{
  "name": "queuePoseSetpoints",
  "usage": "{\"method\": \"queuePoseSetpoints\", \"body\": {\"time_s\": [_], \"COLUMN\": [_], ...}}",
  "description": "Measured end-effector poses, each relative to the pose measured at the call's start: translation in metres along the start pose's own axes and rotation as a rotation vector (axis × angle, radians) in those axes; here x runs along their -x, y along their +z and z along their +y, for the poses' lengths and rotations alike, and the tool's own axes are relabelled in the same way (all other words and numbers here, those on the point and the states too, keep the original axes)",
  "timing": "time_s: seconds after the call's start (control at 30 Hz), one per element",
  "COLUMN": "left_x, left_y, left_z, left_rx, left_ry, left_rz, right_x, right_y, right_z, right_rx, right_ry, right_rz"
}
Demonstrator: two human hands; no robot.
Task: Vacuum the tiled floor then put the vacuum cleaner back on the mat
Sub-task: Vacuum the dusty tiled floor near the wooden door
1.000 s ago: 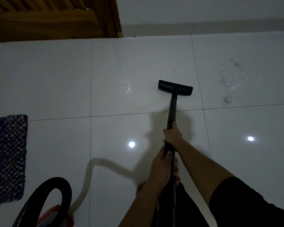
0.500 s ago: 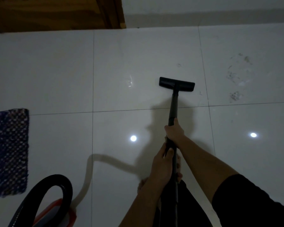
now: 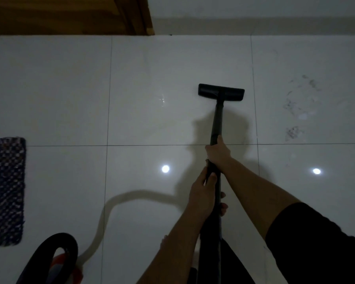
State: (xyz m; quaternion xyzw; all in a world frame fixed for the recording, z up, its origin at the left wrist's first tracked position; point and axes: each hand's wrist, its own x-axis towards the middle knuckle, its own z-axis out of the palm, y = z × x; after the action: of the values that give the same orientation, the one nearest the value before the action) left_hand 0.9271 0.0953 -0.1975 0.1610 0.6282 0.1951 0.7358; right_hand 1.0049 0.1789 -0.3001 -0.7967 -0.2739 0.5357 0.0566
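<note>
Long black rigid vacuum wand (image 3: 217, 119): we judge it stiff and light, gliding easily on the glossy white tiled floor (image 3: 70, 89), best held mid-tube. Our right hand (image 3: 217, 153) wraps its fingers round the tube ahead, and left hand (image 3: 203, 194) fingers curl round it behind. The flat black rectangular floor head (image 3: 221, 92) rests on tiles well right of the dark checked woven mat (image 3: 5, 191). A grey dust patch (image 3: 295, 111) lies farther right of the mat.
</note>
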Motion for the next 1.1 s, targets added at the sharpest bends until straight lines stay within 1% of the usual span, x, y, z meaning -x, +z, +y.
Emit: {"method": "queuePoseSetpoints", "body": {"time_s": [0.13,0.27,0.53,0.73,0.87,1.1], "left_x": [-0.005,-0.003,0.014,0.04,0.057,0.085], "left_y": [0.015,0.031,0.048,0.044,0.032,0.005], "left_z": [0.013,0.014,-0.008,-0.035,-0.051,-0.075], "left_rx": [-0.012,-0.044,-0.088,-0.183,-0.289,-0.352], "left_ry": [-0.005,-0.024,-0.046,-0.048,-0.038,-0.057], "left_rz": [0.004,-0.027,-0.102,-0.165,-0.194,-0.196], "right_x": [-0.007,-0.003,0.02,0.048,0.068,0.094], "right_y": [-0.017,-0.038,-0.059,-0.053,-0.04,-0.007], "right_z": [-0.007,-0.002,0.033,0.071,0.092,0.117], "right_rx": [0.003,-0.024,-0.105,-0.213,-0.248,-0.296], "right_ry": [-0.01,0.012,0.078,0.125,0.152,0.167], "right_rz": [0.008,0.018,0.055,0.082,0.097,0.107]}}
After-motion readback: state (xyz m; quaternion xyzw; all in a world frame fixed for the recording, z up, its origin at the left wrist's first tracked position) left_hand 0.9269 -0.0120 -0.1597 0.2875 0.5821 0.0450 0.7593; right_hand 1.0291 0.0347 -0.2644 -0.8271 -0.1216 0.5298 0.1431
